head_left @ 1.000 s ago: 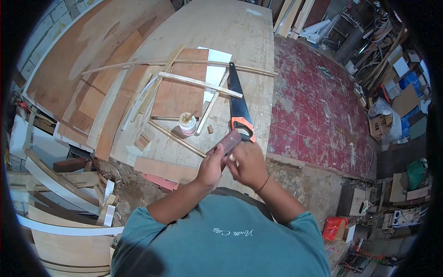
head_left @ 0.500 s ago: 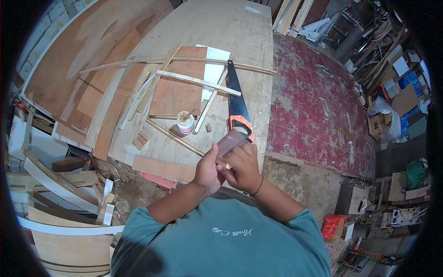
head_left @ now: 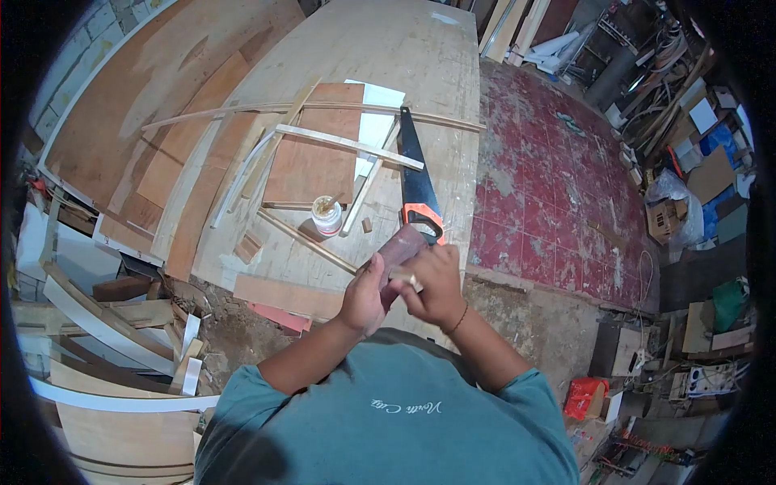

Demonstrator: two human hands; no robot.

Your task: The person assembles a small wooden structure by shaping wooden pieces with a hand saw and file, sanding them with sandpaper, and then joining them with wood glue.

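My left hand (head_left: 364,301) is closed round a curled brownish-purple sheet of sandpaper (head_left: 402,247), its thumb lying along the near side. Pinched in my right hand (head_left: 437,284) is a small pale wood block (head_left: 413,280), right against the sandpaper. The two hands are close together over the near edge of the workbench. Just beyond them lies a handsaw (head_left: 417,170) with an orange and black handle. To the left of the saw stands an open white jar (head_left: 326,217) with a stick in it, and a tiny wood offcut (head_left: 367,225) lies beside it.
Thin wooden strips (head_left: 347,145) cross a brown plywood panel (head_left: 319,153) and a white sheet (head_left: 378,121) on the plywood bench (head_left: 388,48). Curved wooden pieces (head_left: 105,315) are stacked at left. A worn red floor (head_left: 550,178) and cluttered boxes (head_left: 667,214) lie to the right.
My right hand has shifted slightly up and right with the wood block, its fingers now blurred. The block's end shows more. My left hand keeps its hold on the sandpaper.
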